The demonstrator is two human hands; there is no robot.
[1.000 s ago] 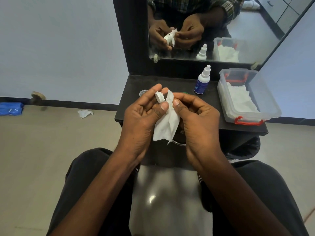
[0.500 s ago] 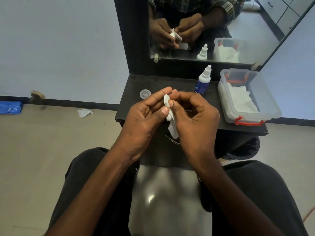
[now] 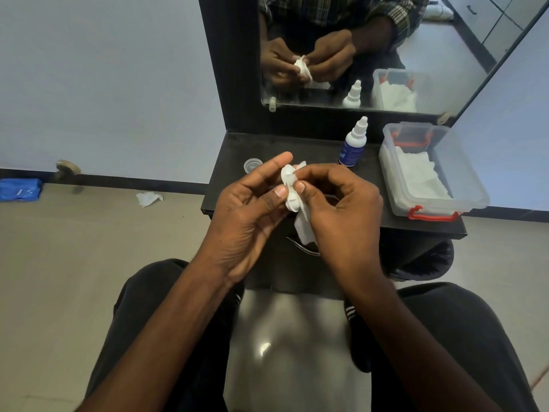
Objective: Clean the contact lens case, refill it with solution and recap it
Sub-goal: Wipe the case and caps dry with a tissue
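Note:
My left hand (image 3: pixel 252 203) holds the white contact lens case (image 3: pixel 289 188) upright between thumb and fingers, in front of the black shelf (image 3: pixel 371 209). My right hand (image 3: pixel 341 209) presses a white tissue (image 3: pixel 303 227) against the case, and the tissue's tail hangs below my fingers. One clear round cap (image 3: pixel 252 165) lies on the shelf to the left of my hands. The solution bottle (image 3: pixel 353 142), white with a blue label, stands capped at the back of the shelf.
A clear plastic box (image 3: pixel 475 197) with red latches holds white tissues at the shelf's right end. A mirror (image 3: pixel 386 40) stands behind the shelf. A crumpled tissue (image 3: pixel 148 199) and a blue packet (image 3: pixel 19 190) lie on the floor at left. My knees are below.
My hands have closed in together and the right hand has bunched the tissue against the case; less of the tissue hangs loose than a second ago. The clear cap on the shelf has come into view.

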